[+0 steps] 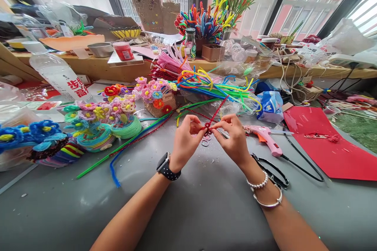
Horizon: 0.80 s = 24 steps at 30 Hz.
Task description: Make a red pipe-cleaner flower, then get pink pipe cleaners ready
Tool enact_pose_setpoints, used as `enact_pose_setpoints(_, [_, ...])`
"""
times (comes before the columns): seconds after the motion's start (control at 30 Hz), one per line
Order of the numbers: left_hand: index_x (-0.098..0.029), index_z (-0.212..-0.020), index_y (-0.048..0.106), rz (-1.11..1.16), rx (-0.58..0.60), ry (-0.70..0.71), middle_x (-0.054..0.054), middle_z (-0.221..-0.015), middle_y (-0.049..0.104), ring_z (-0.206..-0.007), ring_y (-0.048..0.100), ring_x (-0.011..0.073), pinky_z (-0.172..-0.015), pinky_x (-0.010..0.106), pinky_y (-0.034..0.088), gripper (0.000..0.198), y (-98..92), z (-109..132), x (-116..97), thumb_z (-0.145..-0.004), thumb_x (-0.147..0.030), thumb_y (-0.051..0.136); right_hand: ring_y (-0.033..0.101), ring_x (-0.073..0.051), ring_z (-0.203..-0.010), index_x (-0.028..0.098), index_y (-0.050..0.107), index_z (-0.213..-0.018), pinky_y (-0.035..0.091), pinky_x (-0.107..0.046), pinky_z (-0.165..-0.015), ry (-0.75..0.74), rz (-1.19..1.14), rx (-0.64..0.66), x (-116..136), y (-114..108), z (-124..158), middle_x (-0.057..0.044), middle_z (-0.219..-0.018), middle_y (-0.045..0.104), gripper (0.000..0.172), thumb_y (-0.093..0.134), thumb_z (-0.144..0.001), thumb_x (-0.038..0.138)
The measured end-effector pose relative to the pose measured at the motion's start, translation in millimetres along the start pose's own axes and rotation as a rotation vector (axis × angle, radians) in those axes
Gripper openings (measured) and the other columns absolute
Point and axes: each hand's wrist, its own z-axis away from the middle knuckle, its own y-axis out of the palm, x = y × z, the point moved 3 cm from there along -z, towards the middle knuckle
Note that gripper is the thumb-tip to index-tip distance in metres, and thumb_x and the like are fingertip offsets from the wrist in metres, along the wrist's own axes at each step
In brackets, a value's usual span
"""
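Both hands meet above the grey table (206,204), pinching a red glittery pipe cleaner (216,113) whose free end slants up and to the right. My left hand (186,141), with a black watch on its wrist, has fingers curled and pinched on the twisted red part. My right hand (232,139), wearing a pearl bracelet and a bangle, pinches the same spot from the right. Small wire loops lie on the table just under the fingers.
A pink glue gun (265,137) and black scissors (272,168) lie right of my hands, with a red paper sheet (330,145) beyond. Pipe-cleaner flowers (118,113) crowd the left. Loose pipe cleaners (212,84) pile up behind. A plastic bottle (59,72) lies at far left.
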Motion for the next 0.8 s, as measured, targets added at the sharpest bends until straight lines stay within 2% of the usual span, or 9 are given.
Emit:
enact_pose_setpoints(0.13, [-0.020,-0.082,0.042,-0.314,-0.037,0.197,-0.001,-0.072,0.060,-0.068,0.060,0.0116,-0.061,0.022,0.044,0.016,2.3,6.1,-6.1,-0.072,-0.016,0.052,0.045,-0.016,-0.079,0.019,0.058,-0.066,0.040,-0.031,-0.069,0.207,-0.175,0.046,-3.2,5.5,0.7,-0.003,-0.082,0.042,0.005,0.056,-0.069,0.023])
enact_pose_setpoints(0.27, [-0.020,-0.082,0.043,-0.526,-0.038,0.379,-0.001,-0.072,0.060,-0.067,0.059,0.0125,-0.061,0.023,0.042,0.013,7.9,12.7,-8.5,-0.073,-0.011,0.047,0.046,-0.016,-0.079,0.018,0.048,-0.056,0.039,-0.028,-0.065,0.534,-0.462,0.070,-8.7,16.3,5.5,-0.002,-0.081,0.043,0.014,0.055,-0.066,0.026])
enact_pose_setpoints(0.33, [-0.020,-0.080,0.044,-0.502,-0.040,0.383,-0.001,-0.071,0.059,-0.067,0.058,0.0122,-0.062,0.023,0.042,0.012,8.3,12.6,-8.8,-0.073,-0.012,0.047,0.046,-0.015,-0.076,0.018,0.045,-0.057,0.039,-0.028,-0.065,0.713,-0.630,0.114,-11.6,21.3,8.1,-0.001,-0.079,0.046,0.015,0.052,-0.066,0.028])
enact_pose_setpoints(0.4, [-0.020,-0.080,0.043,-0.352,-0.042,0.274,-0.001,-0.071,0.059,-0.067,0.058,0.0119,-0.062,0.023,0.042,0.011,5.2,8.6,-7.0,-0.072,-0.015,0.050,0.048,-0.015,-0.076,0.018,0.047,-0.061,0.039,-0.028,-0.066,0.788,-0.771,0.219,-13.1,23.3,8.3,-0.001,-0.082,0.050,0.013,0.051,-0.067,0.030])
enact_pose_setpoints(0.47, [-0.020,-0.081,0.041,-0.104,-0.016,0.067,-0.001,-0.070,0.058,-0.066,0.059,0.0115,-0.061,0.023,0.044,0.019,0.7,2.1,-2.2,-0.070,-0.021,0.056,0.049,-0.016,-0.081,0.018,0.051,-0.066,0.040,-0.029,-0.067,0.717,-0.789,0.283,-14.9,18.8,4.9,-0.003,-0.091,0.052,0.014,0.050,-0.068,0.032])
enact_pose_setpoints(0.53, [-0.019,-0.082,0.039,0.144,0.069,-0.169,-0.003,-0.064,0.056,-0.062,0.058,0.0112,-0.057,0.022,0.044,0.027,-1.7,-3.2,3.9,-0.067,-0.024,0.060,0.048,-0.018,-0.089,0.019,0.054,-0.069,0.041,-0.030,-0.068,0.537,-0.641,0.241,-16.9,8.7,-0.8,-0.005,-0.099,0.051,0.012,0.052,-0.069,0.031])
enact_pose_setpoints(0.6, [-0.018,-0.084,0.040,0.317,0.131,-0.331,-0.004,-0.063,0.056,-0.060,0.058,0.0100,-0.058,0.022,0.044,0.032,-3.2,-6.0,8.0,-0.064,-0.024,0.063,0.046,-0.020,-0.096,0.020,0.058,-0.073,0.041,-0.032,-0.072,0.323,-0.420,0.161,-15.7,-1.5,-5.3,-0.006,-0.101,0.048,0.008,0.054,-0.069,0.026])
enact_pose_setpoints(0.7, [-0.017,-0.086,0.041,0.445,0.210,-0.445,-0.003,-0.064,0.056,-0.061,0.058,0.0101,-0.061,0.023,0.045,0.036,-3.0,-6.3,10.6,-0.061,-0.024,0.066,0.046,-0.018,-0.094,0.024,0.060,-0.084,0.041,-0.035,-0.079,0.047,-0.212,0.125,-8.1,-7.6,-6.6,-0.005,-0.102,0.046,0.014,0.054,-0.072,0.020])
enact_pose_setpoints(0.8, [-0.016,-0.087,0.041,0.479,0.276,-0.495,-0.002,-0.065,0.058,-0.063,0.059,0.0120,-0.062,0.025,0.045,0.038,-1.1,-4.5,11.1,-0.060,-0.024,0.067,0.048,-0.016,-0.089,0.026,0.061,-0.088,0.043,-0.034,-0.077,-0.100,-0.143,0.138,-2.6,-7.0,-4.2,-0.004,-0.103,0.046,0.017,0.052,-0.076,0.019])
